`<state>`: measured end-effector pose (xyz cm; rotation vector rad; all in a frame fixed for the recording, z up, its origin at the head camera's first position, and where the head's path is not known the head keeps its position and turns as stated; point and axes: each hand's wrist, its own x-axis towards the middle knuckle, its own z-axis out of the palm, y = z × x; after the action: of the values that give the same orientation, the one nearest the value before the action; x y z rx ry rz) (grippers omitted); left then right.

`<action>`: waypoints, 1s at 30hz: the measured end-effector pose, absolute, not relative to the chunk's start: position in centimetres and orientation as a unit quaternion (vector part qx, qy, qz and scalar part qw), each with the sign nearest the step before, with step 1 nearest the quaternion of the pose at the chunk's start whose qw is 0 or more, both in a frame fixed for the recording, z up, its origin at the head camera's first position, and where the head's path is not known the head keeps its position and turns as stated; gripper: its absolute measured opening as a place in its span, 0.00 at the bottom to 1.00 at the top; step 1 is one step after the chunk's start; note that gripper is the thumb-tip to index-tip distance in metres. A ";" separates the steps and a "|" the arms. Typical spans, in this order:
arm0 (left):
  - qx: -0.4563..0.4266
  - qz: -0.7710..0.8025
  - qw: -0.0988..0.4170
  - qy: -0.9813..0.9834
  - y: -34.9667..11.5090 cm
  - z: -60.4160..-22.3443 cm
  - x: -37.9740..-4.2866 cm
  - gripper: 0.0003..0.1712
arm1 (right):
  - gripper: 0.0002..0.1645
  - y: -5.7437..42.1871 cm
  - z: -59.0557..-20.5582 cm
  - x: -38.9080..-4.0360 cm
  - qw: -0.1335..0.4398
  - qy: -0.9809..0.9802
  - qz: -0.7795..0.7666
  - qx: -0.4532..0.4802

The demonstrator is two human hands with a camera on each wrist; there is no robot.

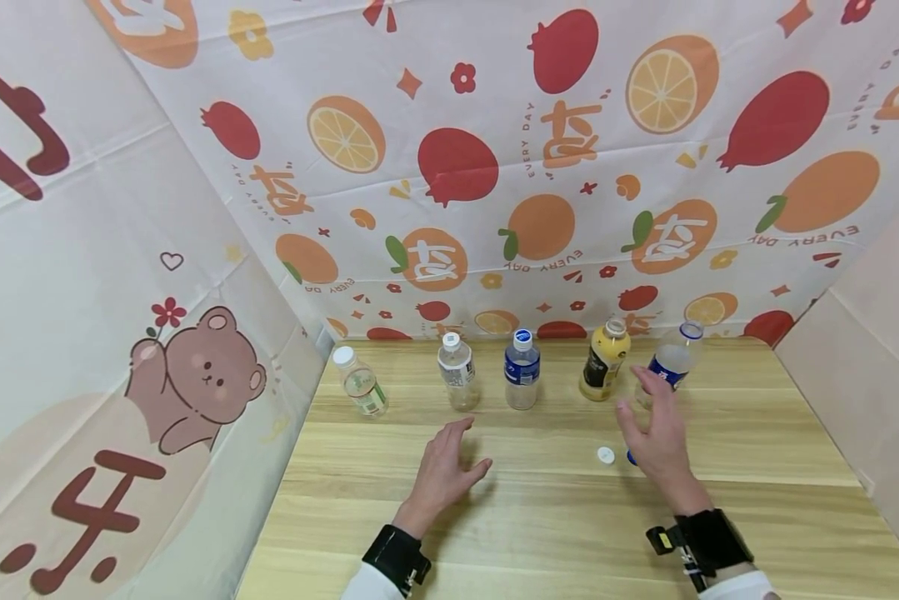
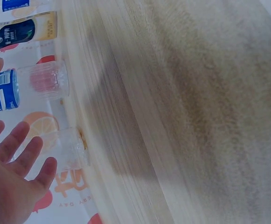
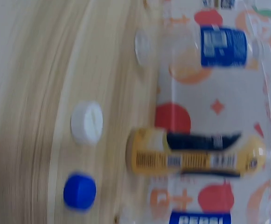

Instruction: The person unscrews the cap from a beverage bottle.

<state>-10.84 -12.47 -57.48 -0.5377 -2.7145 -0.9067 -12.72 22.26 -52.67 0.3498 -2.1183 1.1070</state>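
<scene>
My left hand (image 1: 443, 473) hovers over the table in front of a clear bottle with a white cap (image 1: 458, 375), fingers spread and holding nothing. In the left wrist view the same hand (image 2: 14, 182) shows its loose fingers. My right hand (image 1: 661, 440) reaches toward a clear blue-labelled bottle (image 1: 683, 350) at the right, whose neck looks uncapped; the hand partly hides it. Beside it stands a yellow bottle (image 1: 604, 362) with a dark label, its mouth apparently uncapped. A white cap (image 3: 86, 122) and a blue cap (image 3: 79, 191) lie on the table near my right hand.
A blue-capped bottle (image 1: 521, 372) stands mid-row, and a small white-capped bottle (image 1: 362, 385) at the far left. The wooden table (image 1: 546, 533) meets a fruit-printed cloth (image 1: 494, 275) behind the bottles. Light side panels rise at left and right.
</scene>
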 end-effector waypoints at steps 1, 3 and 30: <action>-0.184 -0.308 0.115 -0.926 -12.5 -57.5 -10.8 0.41 | 0.36 21.7 -52.7 -12.9 0.350 -0.819 0.431 0.144; -0.184 -0.307 0.115 -0.927 -12.5 -57.5 -10.8 0.41 | 0.36 20.6 -52.8 -13.1 0.335 -0.823 0.432 0.152; -0.184 -0.297 0.113 -0.930 -12.4 -58.3 -10.5 0.43 | 0.59 13.0 -52.9 -20.1 0.051 -0.867 0.490 0.072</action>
<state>-10.48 -12.41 -58.33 -0.5384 -2.7288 -0.8702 -20.06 13.03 -52.90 0.2179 -2.6403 1.4907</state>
